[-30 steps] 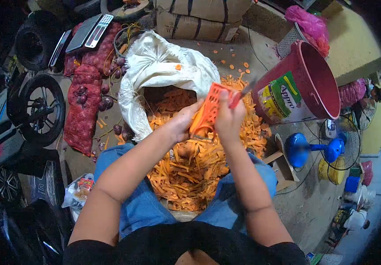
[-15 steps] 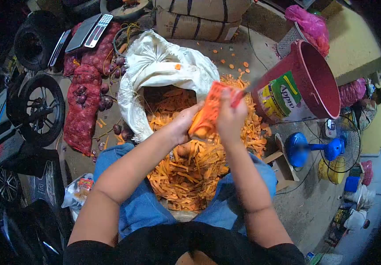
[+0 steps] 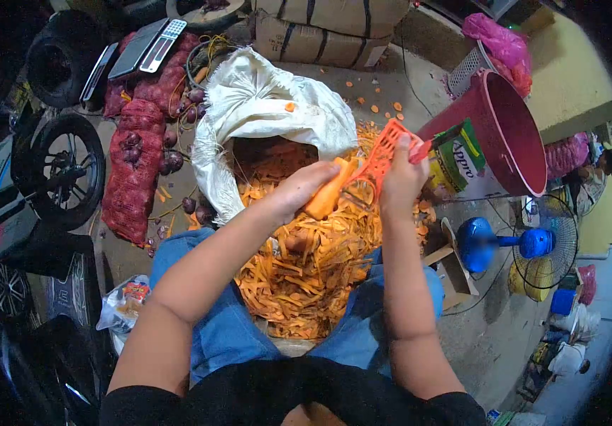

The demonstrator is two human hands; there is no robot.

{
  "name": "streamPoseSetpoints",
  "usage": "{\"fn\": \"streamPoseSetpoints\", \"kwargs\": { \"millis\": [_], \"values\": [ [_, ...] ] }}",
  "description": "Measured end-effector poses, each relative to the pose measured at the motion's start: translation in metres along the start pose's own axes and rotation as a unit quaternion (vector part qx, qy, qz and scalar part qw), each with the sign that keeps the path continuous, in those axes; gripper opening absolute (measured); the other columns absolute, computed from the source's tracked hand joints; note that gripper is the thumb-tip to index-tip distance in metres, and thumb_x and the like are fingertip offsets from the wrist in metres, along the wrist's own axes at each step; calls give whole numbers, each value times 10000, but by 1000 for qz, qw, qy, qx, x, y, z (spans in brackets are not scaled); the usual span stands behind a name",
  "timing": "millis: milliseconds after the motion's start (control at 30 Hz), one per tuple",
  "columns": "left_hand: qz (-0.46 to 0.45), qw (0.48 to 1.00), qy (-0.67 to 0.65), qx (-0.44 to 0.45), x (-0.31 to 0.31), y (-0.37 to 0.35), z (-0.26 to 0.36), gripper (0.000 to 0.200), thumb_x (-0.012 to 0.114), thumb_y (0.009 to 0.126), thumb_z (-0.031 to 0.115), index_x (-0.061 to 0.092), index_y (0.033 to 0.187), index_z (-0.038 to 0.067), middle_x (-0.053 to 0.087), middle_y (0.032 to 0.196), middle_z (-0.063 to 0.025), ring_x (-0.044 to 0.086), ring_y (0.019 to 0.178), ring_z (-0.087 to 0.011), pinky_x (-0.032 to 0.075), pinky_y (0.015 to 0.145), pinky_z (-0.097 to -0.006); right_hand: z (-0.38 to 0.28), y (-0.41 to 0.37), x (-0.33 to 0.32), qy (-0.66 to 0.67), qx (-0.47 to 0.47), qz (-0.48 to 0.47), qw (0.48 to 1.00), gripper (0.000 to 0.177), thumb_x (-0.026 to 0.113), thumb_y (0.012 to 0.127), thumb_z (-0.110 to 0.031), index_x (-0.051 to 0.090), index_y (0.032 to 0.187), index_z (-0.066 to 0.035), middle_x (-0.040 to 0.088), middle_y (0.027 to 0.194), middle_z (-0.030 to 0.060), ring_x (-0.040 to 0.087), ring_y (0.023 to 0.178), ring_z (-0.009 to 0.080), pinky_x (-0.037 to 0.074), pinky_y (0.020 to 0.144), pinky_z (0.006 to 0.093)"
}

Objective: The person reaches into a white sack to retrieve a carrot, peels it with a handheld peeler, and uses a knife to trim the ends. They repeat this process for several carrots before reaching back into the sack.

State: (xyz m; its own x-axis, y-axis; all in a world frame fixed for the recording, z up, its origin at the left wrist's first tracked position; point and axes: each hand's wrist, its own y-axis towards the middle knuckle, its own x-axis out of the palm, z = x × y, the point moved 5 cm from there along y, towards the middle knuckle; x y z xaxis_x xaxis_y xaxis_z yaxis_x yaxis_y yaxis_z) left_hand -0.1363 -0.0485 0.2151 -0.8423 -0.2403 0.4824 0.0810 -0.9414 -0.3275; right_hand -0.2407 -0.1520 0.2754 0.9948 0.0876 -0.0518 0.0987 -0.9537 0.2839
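Observation:
My left hand point(image 3: 304, 187) is wrapped round a peeled orange carrot point(image 3: 326, 199) above the pile of peelings. In my right hand point(image 3: 402, 183) is an orange-red peeler point(image 3: 385, 150) with a perforated body, its blade end just right of the carrot. A small red handle point(image 3: 421, 152) sticks out to the right from the same fist. Below both hands lies a large heap of carrot peelings point(image 3: 299, 284), between the knees. The heap runs up to the mouth of a white woven sack point(image 3: 210, 167), which holds more peelings.
A maroon bucket point(image 3: 462, 106) leans at the right, with a blue fan point(image 3: 477, 245) below it. Red net sacks of onions point(image 3: 132, 192) lie on the left, under a scale point(image 3: 139, 50). Carrot slices dot the floor behind, before stacked brown bales point(image 3: 320, 46).
The peeler and my right hand have moved right, away from the carrot, uncovering more of it. My left hand has shifted slightly right, still round the carrot.

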Motion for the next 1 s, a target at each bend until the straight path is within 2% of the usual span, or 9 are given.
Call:
{"fn": "streamPoseSetpoints", "kwargs": {
  "millis": [67, 133, 200, 300, 500, 533, 600, 833, 1000],
  "values": [
    [29, 998, 56, 28, -4, 0, 7, 432, 527, 729, 314, 445, 1032, 16, 495, 844, -104, 512, 797, -202, 416, 683, -263, -1, 2, 1, 30, 17, -30, 999, 170, 455, 796, -171, 490, 777, -6, 482, 613, 26, 426, 535, 101, 362, 499, 259],
    [151, 817, 523, 189, -13, -9, 34, 528, 621, 622, 320, 467, 1018, 6, 456, 908, -146, 480, 851, -240, 395, 742, -299, -10, 2, 14, -143, -39, -201, 968, 191, 451, 798, -184, 499, 791, 2, 505, 600, 58, 433, 534, 109, 367, 503, 264],
    [158, 851, 472, 165, -17, -11, 41, 535, 654, 550, 308, 503, 962, 2, 426, 925, -175, 460, 874, -266, 378, 771, -317, -5, -5, 12, -179, 3, -246, 953, 184, 473, 772, -191, 512, 819, -16, 534, 617, 117, 501, 545, 184, 387, 516, 303],
    [184, 811, 512, 215, -21, -16, 53, 501, 650, 546, 262, 495, 953, 13, 420, 908, -160, 461, 870, -281, 373, 782, -319, 10, -16, 16, -334, 38, -341, 878, 203, 517, 681, -167, 524, 854, -62, 533, 703, 202, 517, 692, 346, 401, 590, 397],
    [197, 761, 535, 311, -14, -23, 61, 502, 643, 588, 204, 425, 1014, 51, 463, 904, -152, 485, 874, -272, 395, 742, -311, 3, -36, 24, -345, -44, -373, 860, 180, 486, 742, -192, 494, 785, -17, 513, 622, 178, 503, 602, 321, 383, 544, 370],
    [196, 761, 535, 310, -12, -23, 62, 502, 643, 588, 204, 425, 1014, 51, 463, 904, -152, 485, 874, -272, 395, 742, -311, 3, -38, 25, -364, -76, -380, 847, 174, 490, 735, -187, 496, 776, -19, 514, 630, 187, 505, 620, 333, 382, 548, 382],
    [143, 870, 413, 226, -13, -17, 57, 483, 653, 588, 181, 440, 998, 40, 526, 863, -141, 532, 810, -235, 410, 705, -291, 7, -37, 26, -369, -65, -386, 843, 141, 496, 701, -148, 489, 763, -21, 516, 643, 194, 501, 650, 349, 378, 556, 408],
    [88, 877, 404, 244, -6, -14, 54, 436, 660, 578, 178, 484, 939, 8, 560, 815, -121, 550, 754, -165, 414, 676, -268, 6, -34, 23, -379, -137, -348, 847, 221, 547, 655, -235, 465, 695, -34, 526, 595, 177, 525, 586, 339, 415, 530, 405],
    [45, 923, 354, 145, 4, -23, 51, 405, 644, 575, 195, 511, 913, 17, 568, 787, -101, 553, 701, -150, 421, 651, -263, 17, -24, 22, -394, -131, -342, 843, 234, 551, 655, -259, 505, 721, -40, 541, 622, 173, 535, 598, 326, 419, 530, 398]
  ]
}}
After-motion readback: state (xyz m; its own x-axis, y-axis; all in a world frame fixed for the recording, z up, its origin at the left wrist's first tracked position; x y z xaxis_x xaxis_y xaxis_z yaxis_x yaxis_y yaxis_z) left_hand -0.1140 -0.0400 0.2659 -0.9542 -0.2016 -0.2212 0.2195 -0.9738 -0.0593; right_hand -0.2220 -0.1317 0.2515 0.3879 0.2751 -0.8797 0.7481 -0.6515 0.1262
